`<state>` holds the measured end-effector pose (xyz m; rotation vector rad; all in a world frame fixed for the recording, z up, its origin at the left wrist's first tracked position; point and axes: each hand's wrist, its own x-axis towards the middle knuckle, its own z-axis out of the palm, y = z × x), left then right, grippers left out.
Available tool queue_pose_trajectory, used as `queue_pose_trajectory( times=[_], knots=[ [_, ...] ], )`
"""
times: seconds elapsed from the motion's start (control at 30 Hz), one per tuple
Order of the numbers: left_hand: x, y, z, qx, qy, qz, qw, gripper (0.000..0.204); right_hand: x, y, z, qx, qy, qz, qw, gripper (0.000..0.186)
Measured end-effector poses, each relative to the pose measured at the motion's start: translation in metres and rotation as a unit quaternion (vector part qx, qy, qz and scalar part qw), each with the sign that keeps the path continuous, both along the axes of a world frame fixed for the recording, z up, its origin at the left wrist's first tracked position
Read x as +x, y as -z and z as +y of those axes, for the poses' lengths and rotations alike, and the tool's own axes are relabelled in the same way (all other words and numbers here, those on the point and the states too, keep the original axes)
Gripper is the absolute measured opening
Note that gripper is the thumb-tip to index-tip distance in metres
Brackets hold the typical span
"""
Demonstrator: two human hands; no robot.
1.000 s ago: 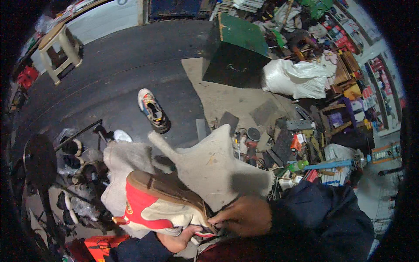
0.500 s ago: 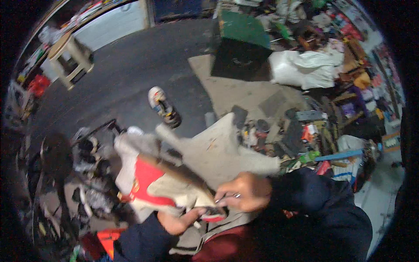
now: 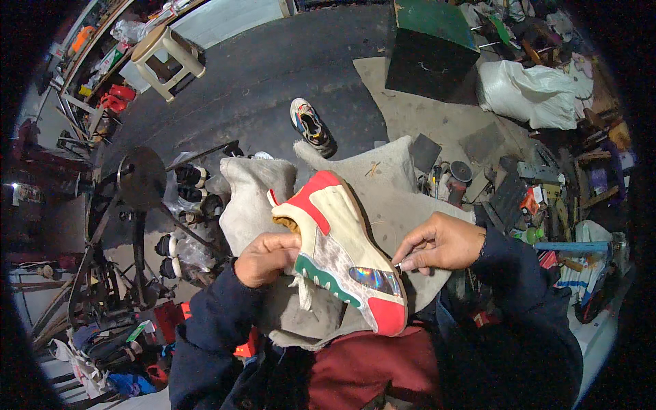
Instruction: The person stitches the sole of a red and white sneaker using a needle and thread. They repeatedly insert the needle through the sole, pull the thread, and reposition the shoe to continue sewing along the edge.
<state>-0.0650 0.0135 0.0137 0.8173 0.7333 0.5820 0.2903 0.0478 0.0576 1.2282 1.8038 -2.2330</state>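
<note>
A cream sneaker (image 3: 339, 216) with red, green and shiny iridescent panels lies on its side over my lap, its dark sole edge facing right. My left hand (image 3: 266, 258) grips it by the opening, near the green lace strip, and a pale lace end dangles below. At the sole's edge by the iridescent patch, my right hand (image 3: 444, 242) is closed in a pinch. A small light tip shows between its thumb and forefinger, too little to name. Under the sneaker a grey-white cloth (image 3: 383, 198) covers my legs.
Ahead on the dark floor stands another sneaker (image 3: 309, 124). A plastic stool (image 3: 167, 61), a dark green box (image 3: 434, 51) and a white sack (image 3: 529, 92) are farther off. To the left is a black metal stand (image 3: 141, 181); tools and scraps clutter the right.
The sneaker has turned, and its side panels now face up. My right hand has moved up and right along the sole; my left has moved up to the shoe opening. The view has shifted.
</note>
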Motion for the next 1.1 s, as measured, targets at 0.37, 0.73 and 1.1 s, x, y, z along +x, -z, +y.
queue_pose_trajectory(
  times=[0.37,0.73,1.1],
  knots=[
    [0.015,-0.021,0.018,0.091,0.162,0.202,0.962,0.021,0.011,0.01,-0.006,0.012,0.003,0.032,0.999,0.021],
    [0.002,-0.069,0.016,0.505,0.087,0.525,0.68,0.015,0.012,0.015,-0.005,-0.009,-0.001,0.042,0.999,0.02],
    [0.003,-0.078,-0.004,0.06,-0.155,0.09,0.982,0.007,0.013,0.02,-0.009,-0.025,0.015,0.051,0.998,0.021]
  ],
)
